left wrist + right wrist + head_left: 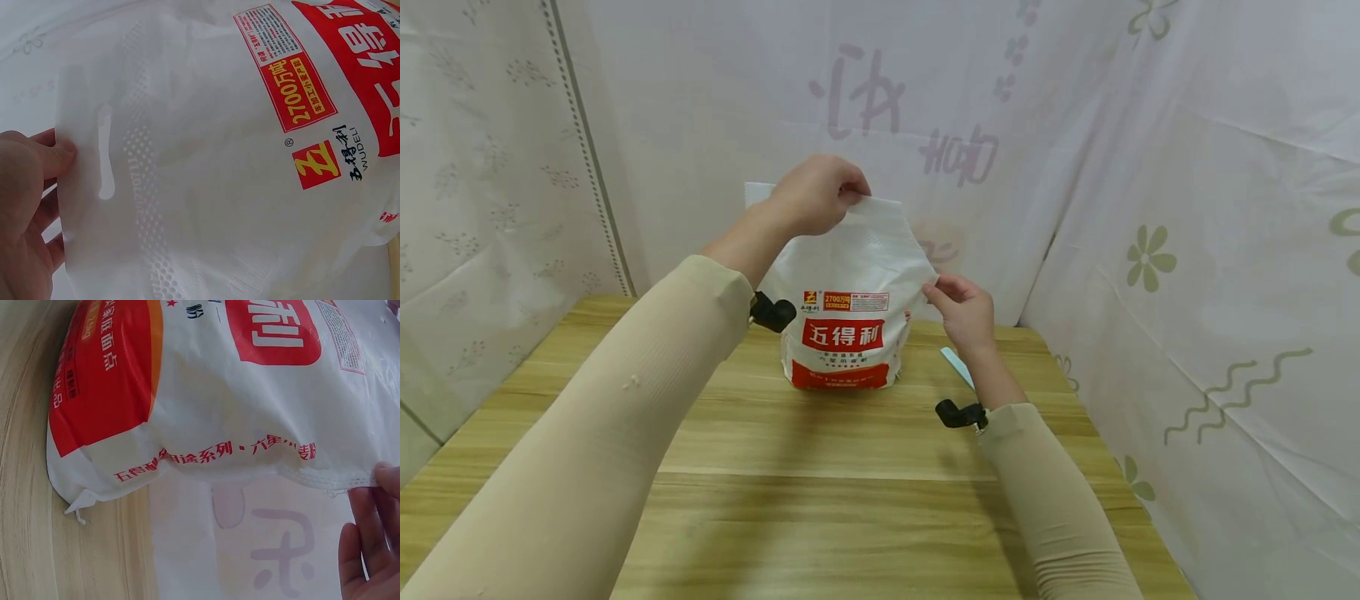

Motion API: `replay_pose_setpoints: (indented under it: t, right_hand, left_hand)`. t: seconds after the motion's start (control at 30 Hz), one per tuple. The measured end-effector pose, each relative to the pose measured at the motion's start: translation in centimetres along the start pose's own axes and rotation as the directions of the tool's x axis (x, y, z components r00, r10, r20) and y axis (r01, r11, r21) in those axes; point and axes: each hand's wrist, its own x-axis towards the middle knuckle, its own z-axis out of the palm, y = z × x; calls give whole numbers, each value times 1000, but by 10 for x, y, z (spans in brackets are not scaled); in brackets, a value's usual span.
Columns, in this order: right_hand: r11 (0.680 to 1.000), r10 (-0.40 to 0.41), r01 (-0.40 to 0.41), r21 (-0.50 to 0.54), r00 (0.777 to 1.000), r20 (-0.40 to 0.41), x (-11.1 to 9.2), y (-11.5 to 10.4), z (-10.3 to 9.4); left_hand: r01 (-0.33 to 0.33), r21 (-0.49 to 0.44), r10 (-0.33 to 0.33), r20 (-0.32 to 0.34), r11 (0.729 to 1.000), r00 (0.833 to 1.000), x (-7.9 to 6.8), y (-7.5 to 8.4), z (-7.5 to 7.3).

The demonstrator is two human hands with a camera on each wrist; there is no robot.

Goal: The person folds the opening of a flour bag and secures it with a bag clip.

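A white flour bag (842, 275) with red printed panels stands upright on the wooden table. My left hand (820, 193) pinches its top edge, thumb on the near face. In the left wrist view, the left hand (31, 206) grips the edge beside a slot-shaped handle hole (106, 153). My right hand (964, 310) pinches the bag's right side edge below the top. The right wrist view has the right hand (375, 531) holding the stitched side seam between thumb and fingers. A knotted thread (80, 512) hangs from a bottom corner of the bag.
Right of the bag, a light blue flat strip (957, 367) lies on the wooden table (820, 517), partly hidden by the right arm. Patterned white curtains (700, 108) hang behind the table and along both sides. A small black device (772, 312) sits at each wrist.
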Motion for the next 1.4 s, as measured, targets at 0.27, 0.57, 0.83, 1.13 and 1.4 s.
replay_pose_setpoints:
  t: [0.27, 0.57, 0.83, 1.13, 1.4]
  right_hand:
    - [998, -9, 7, -62, 1000, -28, -2, 4, -1]
    - [997, 44, -46, 57, 998, 45, -2, 9, 4]
    - [998, 32, -34, 47, 999, 39, -1, 12, 10]
    - [997, -71, 70, -44, 998, 0, -4, 19, 12]
    - [995, -68, 67, 76, 998, 10, -10, 22, 13]
  left_hand:
    - [-25, 5, 25, -35, 1000, 999, -1, -2, 2]
    - [-7, -78, 10, 30, 997, 999, -1, -12, -1]
    - [29, -85, -26, 32, 996, 999, -2, -16, -2]
    - [30, -92, -35, -46, 995, 998, -4, -17, -2]
    - [22, -206, -28, -30, 978, 999, -10, -20, 0]
